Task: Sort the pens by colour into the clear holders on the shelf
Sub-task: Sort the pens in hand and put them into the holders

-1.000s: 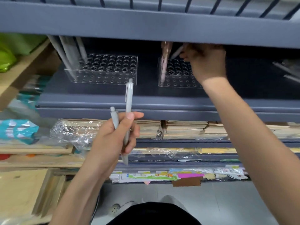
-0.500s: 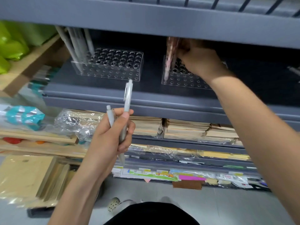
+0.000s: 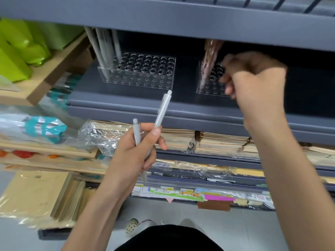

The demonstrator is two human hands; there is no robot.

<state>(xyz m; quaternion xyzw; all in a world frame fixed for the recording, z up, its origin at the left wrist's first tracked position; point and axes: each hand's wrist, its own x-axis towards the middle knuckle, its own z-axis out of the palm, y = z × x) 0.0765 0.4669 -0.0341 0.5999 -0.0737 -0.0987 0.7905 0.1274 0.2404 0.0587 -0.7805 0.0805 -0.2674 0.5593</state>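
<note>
**Grey pens due for the left holder**

The left hand (image 3: 134, 154) pinches two grey pens (image 3: 163, 109) below the shelf's (image 3: 126, 104) front edge. The right hand (image 3: 253, 78) is blurred, fingers curled at the pink-pen holder (image 3: 208, 89); whether it grips anything I cannot tell. Next, probably, the greys go into the left holder (image 3: 145, 77).

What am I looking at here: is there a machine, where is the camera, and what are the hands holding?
There is no machine. A person works with bare hands, and every picture comes from one camera worn on their head, looking forward and down. The left hand grips two grey pens. The right hand is up by the right clear holder, which has pinkish pens at its left end. That hand is blurred, so I cannot tell whether it holds anything. The left clear holder has standing grey pens at its left end. Both holders sit on the grey shelf.
</note>
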